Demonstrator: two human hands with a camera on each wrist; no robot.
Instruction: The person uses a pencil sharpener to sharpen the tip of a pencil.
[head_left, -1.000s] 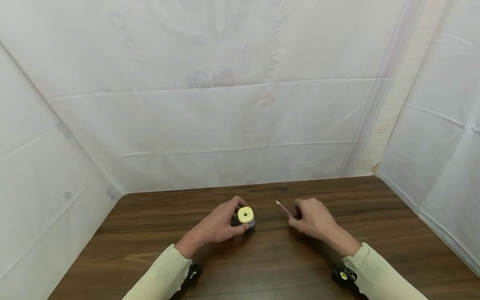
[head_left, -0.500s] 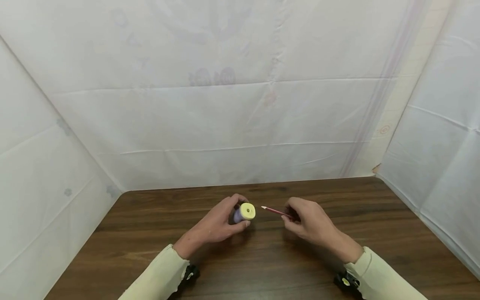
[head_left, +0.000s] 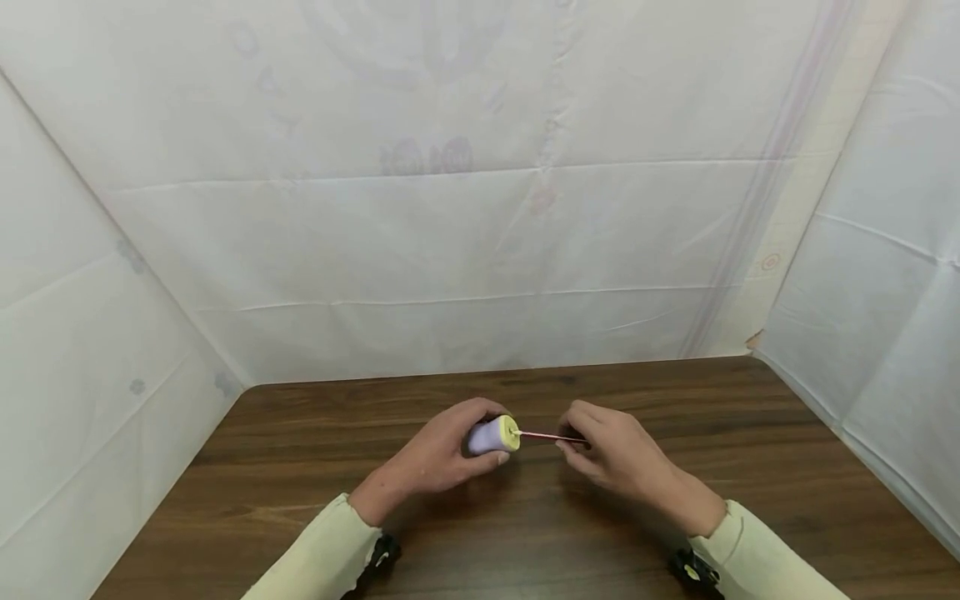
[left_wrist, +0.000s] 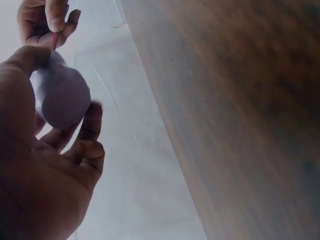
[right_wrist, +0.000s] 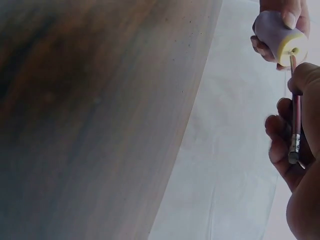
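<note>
My left hand (head_left: 442, 450) grips a pencil sharpener (head_left: 487, 437) with a lilac body and a yellow end that has a small hole. It is tilted onto its side, its yellow end facing right. My right hand (head_left: 618, 446) pinches a dark red pencil (head_left: 551, 437). In the right wrist view the pencil (right_wrist: 296, 115) shows a metal band and an eraser at its near end. Its sharpened tip meets the yellow face of the sharpener (right_wrist: 280, 37) at the hole; how far inside it lies I cannot tell. The left wrist view shows the sharpener's rounded lilac base (left_wrist: 65, 100).
Both hands are above a dark wooden table (head_left: 300, 467). White sheeting (head_left: 450, 250) stands behind the table's back edge and along both sides. A dark device sits at each wrist, below pale sleeves (head_left: 322, 550).
My left hand has tipped the sharpener from upright to sideways, turning its yellow end to the right. My right hand has moved left, bringing the pencil's tip to the hole.
</note>
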